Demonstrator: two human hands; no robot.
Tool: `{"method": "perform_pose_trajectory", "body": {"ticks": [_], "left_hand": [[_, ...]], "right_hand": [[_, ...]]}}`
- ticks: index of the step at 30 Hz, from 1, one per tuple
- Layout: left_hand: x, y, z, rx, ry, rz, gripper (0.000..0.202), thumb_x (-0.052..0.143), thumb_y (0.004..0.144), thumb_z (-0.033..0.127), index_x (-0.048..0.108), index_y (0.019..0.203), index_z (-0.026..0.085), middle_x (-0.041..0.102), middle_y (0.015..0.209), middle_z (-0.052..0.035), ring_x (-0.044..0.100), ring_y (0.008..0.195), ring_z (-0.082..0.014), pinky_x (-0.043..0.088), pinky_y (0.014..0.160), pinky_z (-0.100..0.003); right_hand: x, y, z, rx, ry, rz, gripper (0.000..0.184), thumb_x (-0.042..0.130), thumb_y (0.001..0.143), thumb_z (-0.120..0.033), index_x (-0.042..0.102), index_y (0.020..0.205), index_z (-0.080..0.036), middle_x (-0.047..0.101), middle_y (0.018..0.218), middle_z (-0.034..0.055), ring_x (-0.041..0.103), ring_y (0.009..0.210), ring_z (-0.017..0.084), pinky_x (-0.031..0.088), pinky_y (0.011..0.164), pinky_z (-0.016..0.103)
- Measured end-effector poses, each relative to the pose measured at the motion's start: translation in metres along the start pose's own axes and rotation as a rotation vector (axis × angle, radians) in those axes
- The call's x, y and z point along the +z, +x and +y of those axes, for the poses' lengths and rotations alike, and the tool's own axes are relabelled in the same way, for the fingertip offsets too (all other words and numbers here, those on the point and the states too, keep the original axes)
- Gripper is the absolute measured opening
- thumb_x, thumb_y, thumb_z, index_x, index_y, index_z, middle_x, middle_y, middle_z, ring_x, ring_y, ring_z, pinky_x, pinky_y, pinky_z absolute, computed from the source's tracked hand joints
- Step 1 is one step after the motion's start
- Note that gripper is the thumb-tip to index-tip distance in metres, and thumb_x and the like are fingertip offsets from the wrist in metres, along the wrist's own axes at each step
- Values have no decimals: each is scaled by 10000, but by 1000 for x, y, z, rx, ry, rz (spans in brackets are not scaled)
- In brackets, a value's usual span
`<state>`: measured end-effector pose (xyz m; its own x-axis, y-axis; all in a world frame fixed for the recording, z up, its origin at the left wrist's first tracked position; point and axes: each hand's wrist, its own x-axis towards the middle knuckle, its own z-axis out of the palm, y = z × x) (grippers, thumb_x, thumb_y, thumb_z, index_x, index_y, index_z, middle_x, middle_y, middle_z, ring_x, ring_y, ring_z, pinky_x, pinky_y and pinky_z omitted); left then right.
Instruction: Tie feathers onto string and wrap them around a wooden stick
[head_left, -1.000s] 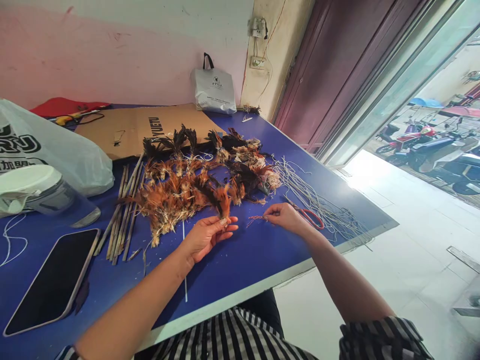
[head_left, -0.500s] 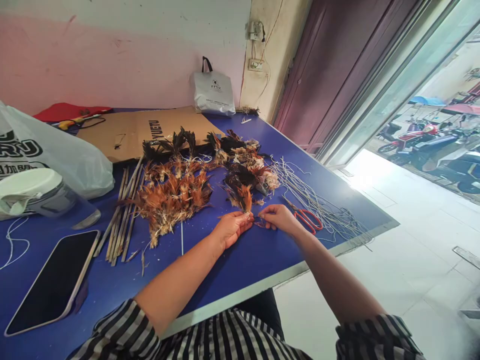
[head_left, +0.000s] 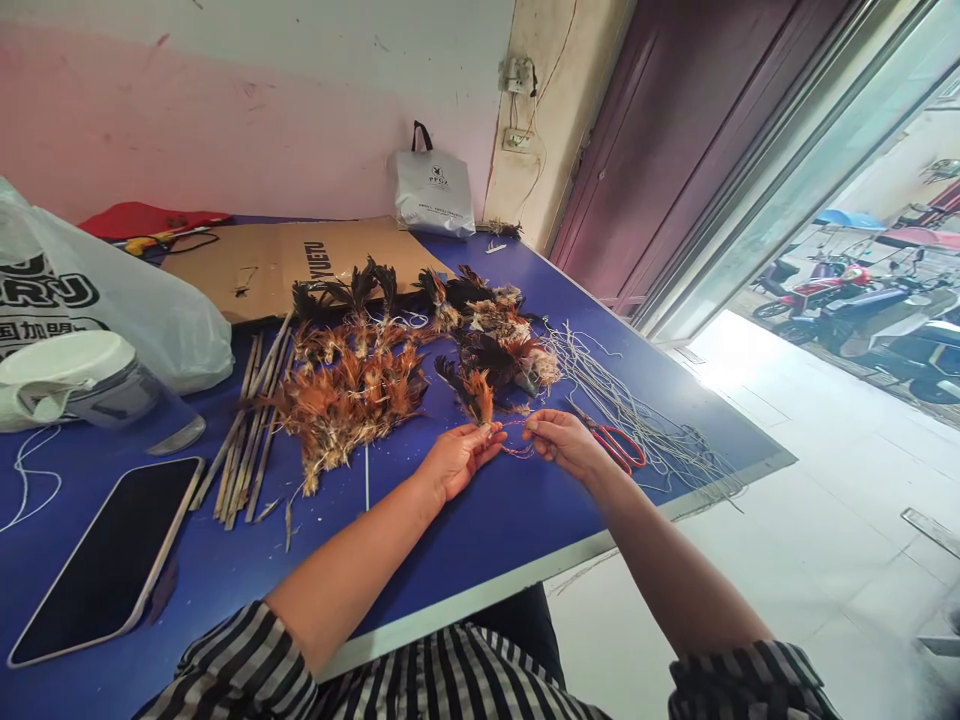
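Observed on blue tabletop [head_left: 487, 545], far side: flat cardboard [head_left: 277, 265] and silver bag [head_left: 433, 195]; at left, white plastic bag [head_left: 150, 310], lidded container [head_left: 71, 362] and phone [head_left: 107, 560]. Noted beyond the hands: pile of orange feathers [head_left: 360, 390], cluster of dark feathers [head_left: 489, 352] and, toward right edge, tangle of pale cords [head_left: 611, 385], with red-handled scissors [head_left: 621, 447] just beside right wrist, blades partly hidden. Counted: one phone, one pair of scissors, one container, two bags. Found sticks [head_left: 247, 430] overlapping between phone and orange feathers, too crowded for sure count; same for feathers. Saw clamped in left hand [head_left: 459, 460], thumb against fingers: one feather bunch [head_left: 478, 398], plumes pointing away, on near side of dark feathers. Saw pinched in right hand [head_left: 559, 440], by fingertips: red-and-white thread [head_left: 517, 453], spanning narrow gap to left fingertips. Recorded both hands near each other, not touching.
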<state>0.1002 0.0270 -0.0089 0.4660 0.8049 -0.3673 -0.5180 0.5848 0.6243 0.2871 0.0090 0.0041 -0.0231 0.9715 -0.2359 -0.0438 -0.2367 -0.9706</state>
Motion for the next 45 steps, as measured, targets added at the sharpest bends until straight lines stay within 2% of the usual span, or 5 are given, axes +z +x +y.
{"method": "perform_pose_trajectory", "body": {"ticks": [8, 14, 20, 33, 45], "left_hand": [[0, 0, 1, 20, 89, -13, 166, 557, 786, 28, 681, 687, 76, 690, 804, -92, 649, 770, -120, 500, 859, -255], [-5, -1, 7, 46, 175, 33, 105, 636, 732, 45, 682, 638, 58, 674, 684, -88, 629, 631, -107, 525, 767, -246], [1, -11, 12, 110, 197, -4, 71, 638, 756, 122, 702, 738, 96, 690, 838, -83, 633, 735, -113, 515, 705, -206], [-9, -10, 8, 156, 54, -44, 75, 659, 736, 151, 699, 773, 99, 697, 907, -101, 635, 874, -158, 457, 878, -294], [-11, -9, 5, 41, 94, -134, 107, 676, 730, 195, 666, 802, 116, 714, 873, -107, 633, 942, -186, 394, 950, -356]], "right_hand": [[11, 5, 7, -19, -264, -31, 244, 630, 697, -362, 593, 769, -133, 575, 477, -24, 408, 333, 43, 274, 339, 164], [6, 8, 8, -12, -159, 80, 269, 638, 659, -372, 589, 769, -131, 526, 441, -39, 406, 345, 56, 283, 354, 179], [12, 6, 8, 4, -226, 109, 259, 642, 638, -379, 596, 745, -147, 428, 435, -72, 321, 362, 45, 212, 360, 182], [34, 5, 6, -115, -893, 128, 140, 543, 647, -225, 661, 660, -152, 558, 540, -10, 461, 503, 98, 311, 473, 204], [26, 13, 4, -46, -805, 58, 195, 557, 661, -306, 596, 557, -147, 462, 469, -38, 367, 447, 72, 259, 422, 201]]}}
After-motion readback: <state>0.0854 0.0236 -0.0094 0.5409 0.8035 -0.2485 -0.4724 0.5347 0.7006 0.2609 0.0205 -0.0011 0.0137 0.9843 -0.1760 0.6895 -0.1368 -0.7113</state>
